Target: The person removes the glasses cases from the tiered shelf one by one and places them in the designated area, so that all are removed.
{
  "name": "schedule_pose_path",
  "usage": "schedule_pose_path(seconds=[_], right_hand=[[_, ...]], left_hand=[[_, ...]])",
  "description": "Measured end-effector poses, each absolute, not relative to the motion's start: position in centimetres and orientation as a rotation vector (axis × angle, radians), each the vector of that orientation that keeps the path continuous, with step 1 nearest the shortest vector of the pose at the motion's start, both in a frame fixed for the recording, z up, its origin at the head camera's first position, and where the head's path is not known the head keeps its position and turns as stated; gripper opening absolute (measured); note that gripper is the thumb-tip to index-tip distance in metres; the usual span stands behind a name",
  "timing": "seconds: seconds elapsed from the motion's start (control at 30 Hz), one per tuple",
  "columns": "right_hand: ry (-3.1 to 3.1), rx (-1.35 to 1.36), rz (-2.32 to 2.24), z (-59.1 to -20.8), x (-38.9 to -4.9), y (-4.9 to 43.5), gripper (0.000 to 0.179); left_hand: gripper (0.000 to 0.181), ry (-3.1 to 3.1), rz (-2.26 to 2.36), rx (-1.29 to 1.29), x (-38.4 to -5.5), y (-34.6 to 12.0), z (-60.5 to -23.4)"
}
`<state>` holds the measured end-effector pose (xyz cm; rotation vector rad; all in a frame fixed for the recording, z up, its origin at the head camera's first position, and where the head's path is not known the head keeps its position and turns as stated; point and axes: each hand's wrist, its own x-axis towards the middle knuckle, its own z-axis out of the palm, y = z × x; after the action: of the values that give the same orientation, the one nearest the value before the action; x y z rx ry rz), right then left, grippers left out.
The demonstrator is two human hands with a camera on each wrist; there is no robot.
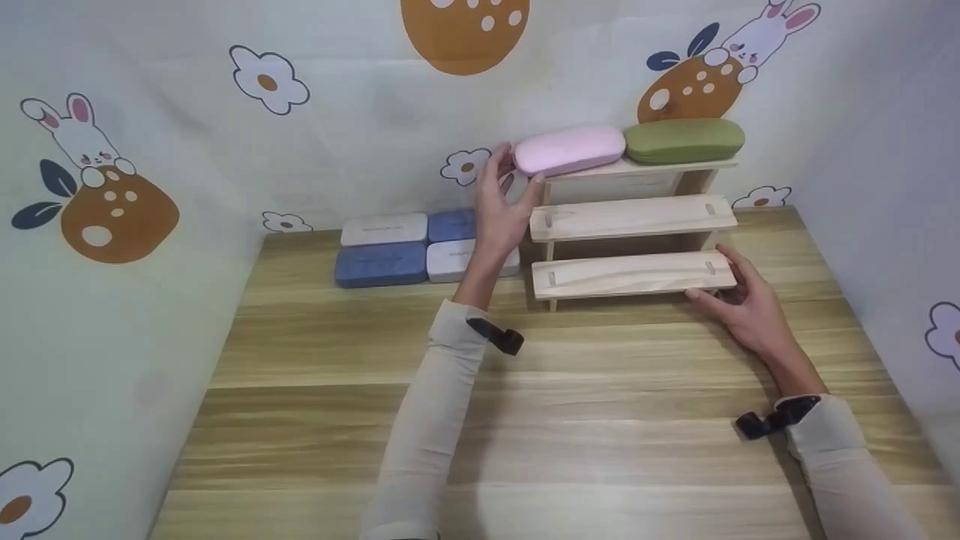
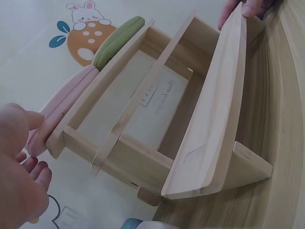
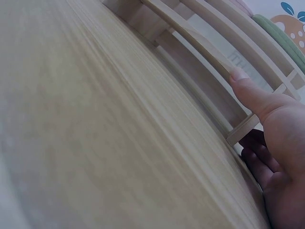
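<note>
Pink case (image 1: 570, 150) lies lengthwise on the top shelf (image 1: 645, 169) of the rack (image 1: 634, 217), left end poking slightly past the board, right end touching or nearly touching the green case (image 1: 686, 142). Our left hand (image 1: 504, 206) pinches that overhanging end, fingers on the outer side, thumb toward the front; our right hand (image 1: 754, 311) grips the bottom shelf (image 1: 634, 274) at its right end, thumb on the front edge. Best, we think: brace the rack firmly, square the case to the board, push lightly so its neighbour doesn't shift. Both cases look smooth, long, round-ended; rack is pale, grainy bare wood, flat boards.
</note>
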<state>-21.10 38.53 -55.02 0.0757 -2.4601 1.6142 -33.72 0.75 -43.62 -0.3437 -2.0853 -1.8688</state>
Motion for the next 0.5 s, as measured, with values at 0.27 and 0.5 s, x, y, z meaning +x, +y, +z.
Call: schedule_pose_path(seconds=[0.27,0.5], right_hand=[[-2.453,0.063,1.629,-55.05,-21.16,38.55,0.091],[-2.466,0.096,1.586,-55.12,-21.05,38.56,0.093]], left_hand=[[0.061,-2.106,-1.847,-0.377,-34.14,0.57,-43.98],[0.065,-2.073,-1.891,-0.418,-34.65,0.85,-44.22]])
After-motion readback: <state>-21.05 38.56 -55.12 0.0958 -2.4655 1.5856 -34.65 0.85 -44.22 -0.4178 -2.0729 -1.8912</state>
